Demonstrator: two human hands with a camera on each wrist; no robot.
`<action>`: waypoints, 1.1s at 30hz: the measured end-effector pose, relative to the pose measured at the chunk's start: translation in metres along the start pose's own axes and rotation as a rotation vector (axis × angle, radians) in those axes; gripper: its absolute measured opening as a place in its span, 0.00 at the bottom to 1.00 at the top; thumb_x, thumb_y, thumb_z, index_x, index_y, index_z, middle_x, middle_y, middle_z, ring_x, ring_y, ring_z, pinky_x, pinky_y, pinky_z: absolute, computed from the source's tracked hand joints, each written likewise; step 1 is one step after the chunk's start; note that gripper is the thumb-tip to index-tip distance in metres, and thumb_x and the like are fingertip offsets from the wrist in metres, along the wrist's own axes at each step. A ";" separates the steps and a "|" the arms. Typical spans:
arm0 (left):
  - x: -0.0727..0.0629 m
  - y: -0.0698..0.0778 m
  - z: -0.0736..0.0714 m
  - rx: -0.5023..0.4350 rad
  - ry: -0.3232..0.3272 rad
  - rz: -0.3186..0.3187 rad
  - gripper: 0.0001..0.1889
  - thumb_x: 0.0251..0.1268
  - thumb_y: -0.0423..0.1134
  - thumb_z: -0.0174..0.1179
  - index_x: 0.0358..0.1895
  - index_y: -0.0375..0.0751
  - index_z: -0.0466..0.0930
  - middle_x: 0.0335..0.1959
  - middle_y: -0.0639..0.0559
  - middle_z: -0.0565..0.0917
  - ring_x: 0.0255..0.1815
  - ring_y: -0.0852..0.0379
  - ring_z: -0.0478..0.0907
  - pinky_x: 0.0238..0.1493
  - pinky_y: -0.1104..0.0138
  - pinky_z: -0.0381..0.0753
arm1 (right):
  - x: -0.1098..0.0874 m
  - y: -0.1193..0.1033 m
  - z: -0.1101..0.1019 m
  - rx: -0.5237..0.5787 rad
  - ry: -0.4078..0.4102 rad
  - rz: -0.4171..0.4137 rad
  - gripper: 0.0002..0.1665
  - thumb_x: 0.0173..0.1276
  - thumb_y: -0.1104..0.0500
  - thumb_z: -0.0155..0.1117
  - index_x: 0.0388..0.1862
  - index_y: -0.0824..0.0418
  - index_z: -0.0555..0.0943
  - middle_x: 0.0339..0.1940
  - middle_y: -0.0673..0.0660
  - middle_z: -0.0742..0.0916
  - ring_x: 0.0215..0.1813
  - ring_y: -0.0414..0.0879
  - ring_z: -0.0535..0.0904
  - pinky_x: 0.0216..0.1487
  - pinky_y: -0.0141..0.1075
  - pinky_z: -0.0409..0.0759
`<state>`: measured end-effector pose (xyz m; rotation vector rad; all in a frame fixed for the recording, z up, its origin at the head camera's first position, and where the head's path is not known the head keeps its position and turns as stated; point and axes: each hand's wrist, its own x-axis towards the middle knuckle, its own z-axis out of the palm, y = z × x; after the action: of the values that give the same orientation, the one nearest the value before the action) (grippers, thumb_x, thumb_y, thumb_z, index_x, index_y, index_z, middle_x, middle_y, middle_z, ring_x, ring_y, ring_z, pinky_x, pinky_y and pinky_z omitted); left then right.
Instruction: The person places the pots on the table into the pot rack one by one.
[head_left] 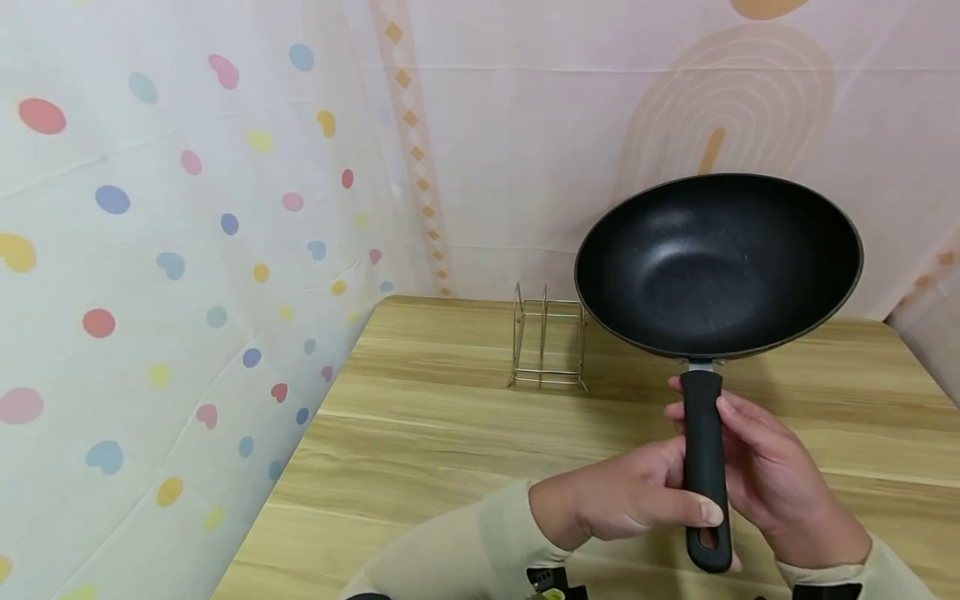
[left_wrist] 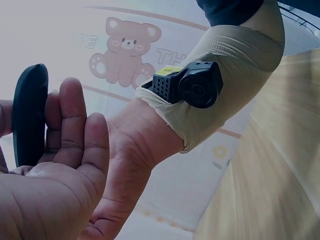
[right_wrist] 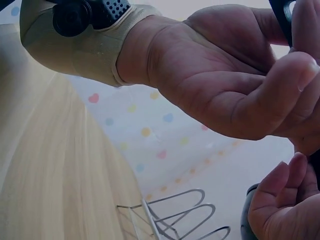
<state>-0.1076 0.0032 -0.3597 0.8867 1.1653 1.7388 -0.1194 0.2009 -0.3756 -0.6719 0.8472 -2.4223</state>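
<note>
A black frying pan [head_left: 712, 267] is held up over the table, its dark inside facing me and its handle [head_left: 703, 442] pointing down. My left hand [head_left: 626, 496] grips the handle near its holed end, thumb across the front. Higher up, my right hand [head_left: 780, 479] holds the handle from the right, with its thumb along the side and fingertips showing past the left edge. In the left wrist view the fingers of the left hand [left_wrist: 65, 165] lie behind the dark handle [left_wrist: 30, 115]. The right wrist view shows the left palm from below.
A wire rack [head_left: 547, 337] of thin metal stands on the wood-grain table [head_left: 420, 425], left of the pan. A dotted curtain [head_left: 187, 292] hangs along the left side, and a pink patterned one [head_left: 502, 150] hangs behind the table.
</note>
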 end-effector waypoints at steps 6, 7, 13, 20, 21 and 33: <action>-0.004 0.003 -0.002 0.020 -0.029 0.024 0.24 0.76 0.19 0.39 0.71 0.19 0.48 0.43 0.02 0.67 0.53 0.02 0.62 0.50 0.72 0.80 | 0.006 0.000 0.005 -0.080 0.022 -0.021 0.32 0.90 0.61 0.24 0.73 0.65 0.76 0.61 0.60 0.89 0.62 0.47 0.85 0.62 0.34 0.82; -0.005 0.003 -0.003 0.025 -0.036 0.031 0.25 0.75 0.19 0.39 0.72 0.19 0.48 0.44 0.01 0.66 0.53 0.02 0.62 0.50 0.72 0.80 | 0.007 0.000 0.005 -0.093 0.020 -0.026 0.32 0.90 0.61 0.24 0.73 0.65 0.76 0.61 0.60 0.89 0.62 0.46 0.85 0.62 0.34 0.82; -0.008 0.003 -0.005 0.009 -0.057 0.058 0.27 0.76 0.20 0.38 0.74 0.23 0.48 0.43 0.00 0.65 0.52 0.03 0.62 0.52 0.70 0.80 | 0.010 0.001 0.007 -0.145 0.006 -0.055 0.32 0.89 0.62 0.24 0.73 0.66 0.76 0.61 0.59 0.89 0.64 0.45 0.85 0.64 0.32 0.80; -0.010 0.003 -0.008 0.014 -0.074 0.082 0.30 0.76 0.21 0.37 0.78 0.29 0.47 0.43 0.02 0.64 0.50 0.03 0.62 0.53 0.69 0.80 | 0.015 0.003 0.011 -0.168 0.010 -0.066 0.32 0.89 0.62 0.24 0.73 0.66 0.75 0.63 0.58 0.89 0.63 0.44 0.85 0.62 0.33 0.80; -0.011 0.002 -0.008 0.018 -0.077 0.086 0.30 0.76 0.21 0.38 0.78 0.30 0.46 0.43 0.02 0.65 0.50 0.03 0.62 0.53 0.69 0.80 | 0.015 0.003 0.012 -0.172 0.015 -0.067 0.32 0.89 0.62 0.24 0.72 0.67 0.76 0.62 0.58 0.89 0.62 0.44 0.85 0.62 0.33 0.80; -0.014 0.000 -0.016 0.005 -0.075 0.125 0.18 0.76 0.25 0.40 0.61 0.12 0.53 0.39 0.21 0.75 0.46 0.10 0.69 0.55 0.64 0.83 | 0.025 0.006 0.016 -0.178 0.006 -0.066 0.30 0.90 0.62 0.27 0.71 0.66 0.76 0.62 0.57 0.89 0.58 0.44 0.85 0.62 0.32 0.81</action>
<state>-0.1158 -0.0153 -0.3657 1.0384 1.0854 1.7867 -0.1271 0.1750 -0.3615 -0.7696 1.0675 -2.4273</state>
